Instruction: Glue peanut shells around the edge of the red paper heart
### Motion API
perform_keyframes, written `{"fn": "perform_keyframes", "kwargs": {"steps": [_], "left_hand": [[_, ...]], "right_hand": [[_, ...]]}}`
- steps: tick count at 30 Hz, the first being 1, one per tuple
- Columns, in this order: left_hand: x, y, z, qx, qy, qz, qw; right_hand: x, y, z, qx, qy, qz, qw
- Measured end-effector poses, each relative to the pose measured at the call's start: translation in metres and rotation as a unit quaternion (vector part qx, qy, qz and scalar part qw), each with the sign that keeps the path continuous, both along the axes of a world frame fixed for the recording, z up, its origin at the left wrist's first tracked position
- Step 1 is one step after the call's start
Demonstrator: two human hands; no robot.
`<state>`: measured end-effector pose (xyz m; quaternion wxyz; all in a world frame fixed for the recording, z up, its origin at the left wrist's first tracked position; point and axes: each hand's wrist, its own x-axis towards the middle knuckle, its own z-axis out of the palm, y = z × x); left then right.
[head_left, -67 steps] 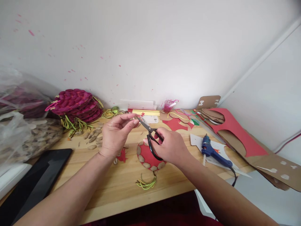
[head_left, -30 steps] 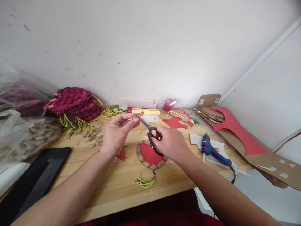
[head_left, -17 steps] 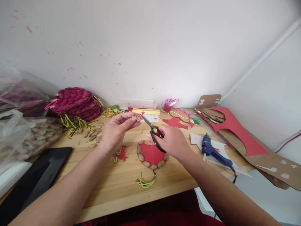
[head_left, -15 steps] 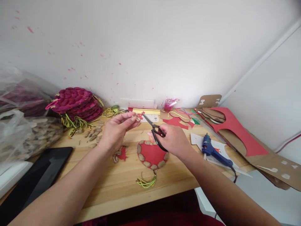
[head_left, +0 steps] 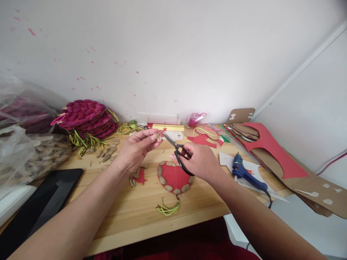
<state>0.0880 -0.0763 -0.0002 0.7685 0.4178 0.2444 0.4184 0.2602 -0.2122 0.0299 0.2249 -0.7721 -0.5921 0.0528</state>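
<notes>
My left hand (head_left: 139, 146) pinches a small pale piece of peanut shell (head_left: 159, 137) between thumb and fingertips. Scissors (head_left: 177, 147) with black handles are in my right hand (head_left: 199, 160), their tips close to the shell and the blades nearly together. Below lies a red paper disc (head_left: 177, 177) edged with peanut shells; a yellow-green yarn tassel (head_left: 168, 208) hangs off its near side. Left of the disc are a red paper scrap (head_left: 140, 176) and several loose shell bits (head_left: 132, 181).
A blue glue gun (head_left: 246, 173) lies on white paper at the right, beside cut cardboard and red sheets (head_left: 292, 162). Purple shell-covered discs (head_left: 86, 119) are stacked back left. Nearer are a bag of peanut shells (head_left: 46, 153) and a black tablet-like slab (head_left: 51, 202).
The shell piece has turned slightly in my left fingertips. The scissors' tips have dropped a little and stay beside it. The whole view has shifted slightly.
</notes>
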Motion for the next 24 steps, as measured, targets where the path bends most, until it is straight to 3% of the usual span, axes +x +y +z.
{"fn": "perform_keyframes", "kwargs": {"steps": [24], "left_hand": [[0.0024, -0.0030, 0.0011, -0.037, 0.030, 0.004, 0.999]], "right_hand": [[-0.0038, 0.0004, 0.0015, -0.018, -0.059, 0.003, 0.998]]}}
